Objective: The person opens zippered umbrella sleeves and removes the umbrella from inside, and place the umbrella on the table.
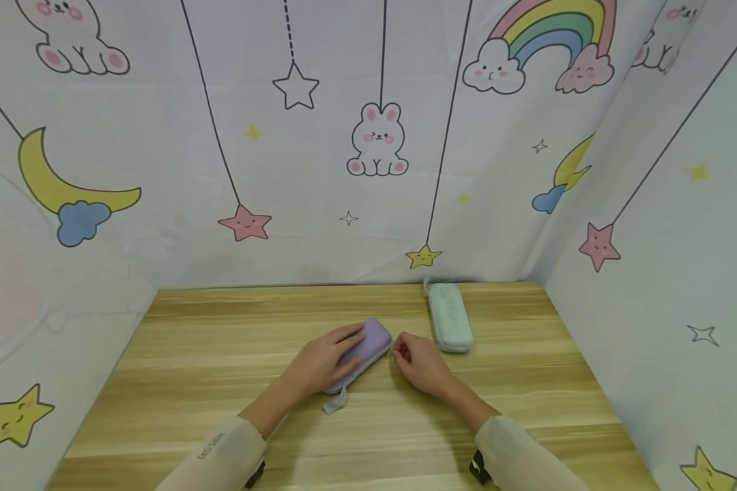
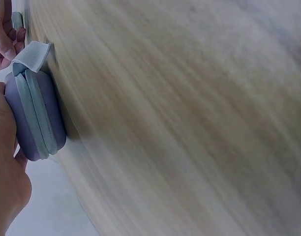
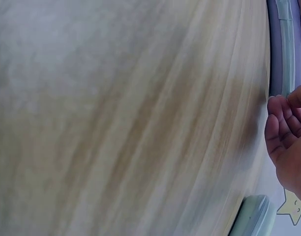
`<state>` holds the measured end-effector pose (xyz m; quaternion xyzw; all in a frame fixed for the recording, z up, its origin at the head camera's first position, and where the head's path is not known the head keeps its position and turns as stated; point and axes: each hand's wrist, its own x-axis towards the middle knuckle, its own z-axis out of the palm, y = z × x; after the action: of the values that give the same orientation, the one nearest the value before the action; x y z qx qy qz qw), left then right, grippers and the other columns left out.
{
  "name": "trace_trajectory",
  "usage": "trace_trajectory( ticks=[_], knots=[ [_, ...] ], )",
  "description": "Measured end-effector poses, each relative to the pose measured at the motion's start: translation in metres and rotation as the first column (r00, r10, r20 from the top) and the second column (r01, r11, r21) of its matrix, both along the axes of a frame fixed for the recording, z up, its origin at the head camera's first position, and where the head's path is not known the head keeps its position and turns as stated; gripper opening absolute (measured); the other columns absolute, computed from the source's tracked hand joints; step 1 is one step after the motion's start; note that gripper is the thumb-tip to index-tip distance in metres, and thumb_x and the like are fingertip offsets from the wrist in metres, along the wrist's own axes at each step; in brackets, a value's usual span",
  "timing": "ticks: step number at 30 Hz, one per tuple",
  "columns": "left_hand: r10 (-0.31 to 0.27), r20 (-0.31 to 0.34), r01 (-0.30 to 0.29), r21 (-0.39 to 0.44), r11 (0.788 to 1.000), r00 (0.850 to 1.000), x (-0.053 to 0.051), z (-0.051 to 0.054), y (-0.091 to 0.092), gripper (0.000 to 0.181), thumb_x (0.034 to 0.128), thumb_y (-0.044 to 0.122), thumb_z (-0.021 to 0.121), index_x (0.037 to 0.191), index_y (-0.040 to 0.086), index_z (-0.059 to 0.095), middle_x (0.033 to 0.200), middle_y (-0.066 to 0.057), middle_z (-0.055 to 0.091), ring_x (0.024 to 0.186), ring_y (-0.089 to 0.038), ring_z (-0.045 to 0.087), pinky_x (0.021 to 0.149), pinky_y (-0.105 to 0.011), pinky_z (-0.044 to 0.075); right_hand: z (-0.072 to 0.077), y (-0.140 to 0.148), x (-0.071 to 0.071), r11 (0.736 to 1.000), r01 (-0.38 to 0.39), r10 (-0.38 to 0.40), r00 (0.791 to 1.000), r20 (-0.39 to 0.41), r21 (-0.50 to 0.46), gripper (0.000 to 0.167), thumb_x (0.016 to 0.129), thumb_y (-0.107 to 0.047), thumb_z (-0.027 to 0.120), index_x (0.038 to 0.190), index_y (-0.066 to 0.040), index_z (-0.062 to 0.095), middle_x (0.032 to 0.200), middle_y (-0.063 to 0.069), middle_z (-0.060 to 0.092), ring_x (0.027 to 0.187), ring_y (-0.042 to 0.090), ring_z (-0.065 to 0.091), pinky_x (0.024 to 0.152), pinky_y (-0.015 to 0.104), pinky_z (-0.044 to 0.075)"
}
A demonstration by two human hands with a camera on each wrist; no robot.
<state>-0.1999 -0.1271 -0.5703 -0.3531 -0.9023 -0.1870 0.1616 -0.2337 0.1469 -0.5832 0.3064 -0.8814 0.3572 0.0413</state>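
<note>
Purple case [image 1: 374,335], one, hard-shelled: lying slantwise on the worktop [image 1: 221,327], and serving as my landmark while I am watching from the remote seat. Left grip [image 1: 319,361], one: holding the purple case, fingers lying across its top, thumb bearing on its near side. Right grip [image 1: 424,365], one: narrow, thumb and fingertips pinching at the end of the zip [image 3: 287,59], at the purple case's right-hand end; the fingers are hiding any pull tab from me. Grey strap [image 1: 336,401], one: trailing from the purple case's near end. Mint case [image 1: 450,320], one: lying right of the purple case, close by the right grip. Hazards, as I am judging them. First, slipping: the right grip is working with fingertips only, so a small pull tab could be escaping under load. Second, swivelling: the left grip is covering the near part of the purple case, so a sideways tug at the other end could be turning it. Third, binding: heavy pressing on the top could be squeezing the seam and jamming the zip. Fourth, knocking: a wide swing away from the purple case could be bumping the mint case.
</note>
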Motion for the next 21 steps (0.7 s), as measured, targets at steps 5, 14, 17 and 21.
trace_trajectory(
  ticks=[5, 14, 17, 21],
  knots=[
    [0.005, 0.000, -0.005, 0.004, 1.000, 1.000, 0.0001, -0.0009, 0.0000, 0.051, 0.1038, 0.030, 0.071, 0.147, 0.004, 0.063, 0.156, -0.013, 0.055, 0.140, -0.028, 0.056, 0.112, -0.043, 0.049, -0.0007, -0.0002, 0.0004, 1.000, -0.007, 0.006, 1.000, 0.005, 0.003, 0.013, 0.098, -0.004, 0.069, 0.090, -0.013, 0.066, 0.077, -0.009, 0.063, 0.066, 0.000, 0.057, 0.060, 0.022, 0.053],
    [0.006, -0.006, -0.006, 0.011, 1.000, 1.000, 0.0015, -0.0013, 0.0006, 0.051, 0.1030, 0.030, 0.073, 0.146, 0.004, 0.063, 0.156, -0.013, 0.055, 0.140, -0.028, 0.056, 0.112, -0.043, 0.050, 0.0010, -0.0011, 0.0036, 1.000, -0.016, 0.016, 1.000, 0.003, 0.010, 0.013, 0.097, -0.003, 0.070, 0.090, -0.013, 0.066, 0.075, -0.010, 0.061, 0.065, 0.000, 0.056, 0.059, 0.022, 0.052],
    [0.003, -0.013, -0.003, 0.020, 1.000, 1.000, 0.0019, -0.0016, 0.0005, 0.052, 0.1022, 0.029, 0.074, 0.146, 0.003, 0.064, 0.155, -0.014, 0.056, 0.139, -0.029, 0.057, 0.111, -0.044, 0.050, 0.0021, -0.0017, 0.0049, 1.000, -0.024, 0.024, 1.000, 0.005, 0.009, 0.012, 0.097, -0.002, 0.070, 0.090, -0.012, 0.066, 0.075, -0.009, 0.061, 0.065, 0.001, 0.056, 0.059, 0.022, 0.052],
    [-0.002, -0.019, 0.003, 0.032, 0.999, 1.000, 0.0020, -0.0020, 0.0007, 0.051, 0.1015, 0.028, 0.075, 0.144, 0.002, 0.064, 0.154, -0.015, 0.056, 0.138, -0.030, 0.058, 0.110, -0.045, 0.051, 0.0028, -0.0025, 0.0058, 1.000, -0.027, 0.027, 1.000, 0.013, 0.003, 0.013, 0.096, -0.001, 0.070, 0.090, -0.011, 0.065, 0.075, -0.008, 0.061, 0.065, 0.001, 0.056, 0.059, 0.022, 0.051]
  ],
)
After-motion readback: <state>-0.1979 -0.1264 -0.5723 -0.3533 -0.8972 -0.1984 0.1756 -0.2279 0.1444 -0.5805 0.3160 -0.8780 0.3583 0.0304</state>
